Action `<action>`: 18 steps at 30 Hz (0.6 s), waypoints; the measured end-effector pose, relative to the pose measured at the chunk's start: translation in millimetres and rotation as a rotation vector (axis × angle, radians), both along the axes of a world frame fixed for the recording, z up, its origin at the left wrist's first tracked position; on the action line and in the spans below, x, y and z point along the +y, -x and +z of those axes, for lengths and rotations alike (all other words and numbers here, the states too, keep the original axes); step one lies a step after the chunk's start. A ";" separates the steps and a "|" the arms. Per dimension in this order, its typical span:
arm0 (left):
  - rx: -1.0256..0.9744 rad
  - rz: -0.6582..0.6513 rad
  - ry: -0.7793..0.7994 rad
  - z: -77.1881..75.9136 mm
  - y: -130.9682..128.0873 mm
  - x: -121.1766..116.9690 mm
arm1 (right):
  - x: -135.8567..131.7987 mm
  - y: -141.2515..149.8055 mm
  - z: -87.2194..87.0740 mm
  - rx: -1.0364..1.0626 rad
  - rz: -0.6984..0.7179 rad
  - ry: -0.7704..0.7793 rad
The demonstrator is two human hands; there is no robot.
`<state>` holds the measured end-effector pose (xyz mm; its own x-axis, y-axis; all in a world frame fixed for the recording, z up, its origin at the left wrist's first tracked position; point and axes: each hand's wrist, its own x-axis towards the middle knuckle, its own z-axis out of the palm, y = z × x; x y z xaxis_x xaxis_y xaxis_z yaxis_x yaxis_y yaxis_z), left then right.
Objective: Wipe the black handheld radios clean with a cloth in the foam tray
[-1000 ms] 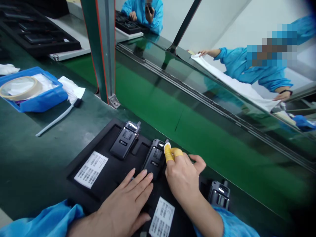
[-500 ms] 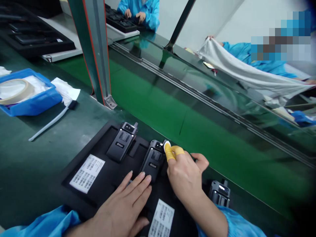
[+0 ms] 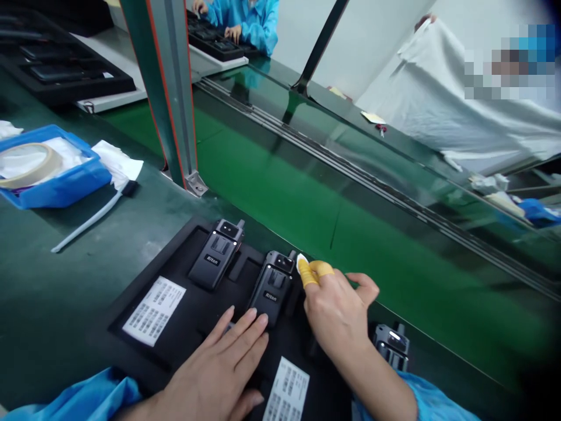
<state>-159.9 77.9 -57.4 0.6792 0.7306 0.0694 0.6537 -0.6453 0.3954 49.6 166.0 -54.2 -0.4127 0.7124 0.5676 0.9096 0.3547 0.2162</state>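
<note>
My left hand (image 3: 219, 368) lies flat with its fingers stretched out, the fingertips on the lower end of the middle walkie-talkie (image 3: 272, 286). This grey radio, marked Riton, rests in the black foam tray (image 3: 239, 266). Just right of its top, my right hand (image 3: 339, 310) is closed, with yellow finger cots (image 3: 309, 275) on two fingers. A small white wipe (image 3: 301, 261) shows at the fingertip, a little apart from the radio's antenna. Another walkie-talkie (image 3: 214, 257) sits in the tray to the left. A third walkie-talkie (image 3: 391, 345) is partly hidden by my right forearm.
Label sheets (image 3: 154, 310) lie in the tray. At left are a blue bin (image 3: 74, 181) holding a tape roll (image 3: 50, 161), and a brush (image 3: 94, 216). A metal post (image 3: 170, 93) rises beside the green conveyor belt (image 3: 272, 193). Across it, a co-worker (image 3: 258, 23) handles trays; another person holds white cloth (image 3: 442, 99).
My right hand has shifted slightly right, taking the white wipe away from the radio's top corner. My left hand stays on the radio. Across the belt, the white cloth has been lifted and spread.
</note>
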 end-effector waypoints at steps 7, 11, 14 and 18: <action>0.003 0.007 -0.005 -1.7 -0.4 -1.0 | 4.8 10.2 15.6 -0.067 0.264 0.093; 0.029 -0.001 -0.019 -1.8 0.0 0.1 | 8.6 8.8 21.5 -0.101 0.291 0.131; 0.015 -0.004 -0.023 -0.5 0.1 0.8 | 6.5 -6.7 19.4 -0.110 0.272 0.148; -0.009 0.009 -0.024 0.5 -0.4 0.3 | -0.1 -24.0 15.2 -0.108 0.176 0.114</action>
